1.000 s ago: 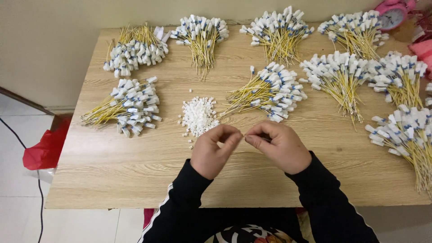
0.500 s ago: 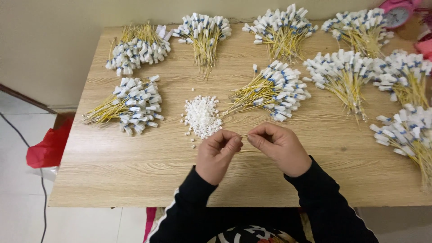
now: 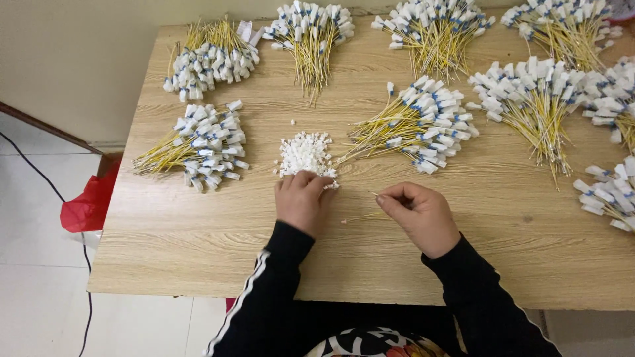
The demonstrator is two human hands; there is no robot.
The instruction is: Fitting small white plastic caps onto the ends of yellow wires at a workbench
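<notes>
floor left: red plastic bag beside table edge, black cable on white tiles.
table: light wood tabletop, bare at near edge.
bundle far left: yellow wires with white connectors, fanned, top left corner.
bundle mid left: 2nd wire bundle, connectors pointing right, well left of the hands.
bundle top centre: wire bundle, connectors at far edge.
loose pile: small white plastic caps, heap at table centre, a few strays around it.
left hand: palm down, fingertips on near edge of cap pile, fingers curled together over caps; cannot tell if 1 is pinched.
single wire: thin yellow, lying on table between the 2 hands, far end rising to right hand.
right hand: thumb and forefinger pinched closed on tip of single wire, just right of the left hand, not touching it.
bundle centre right: large wire bundle, just beyond right hand.
bundles right: 3 more at top and right, another at right edge.
sleeves: black with white stripes.
</notes>
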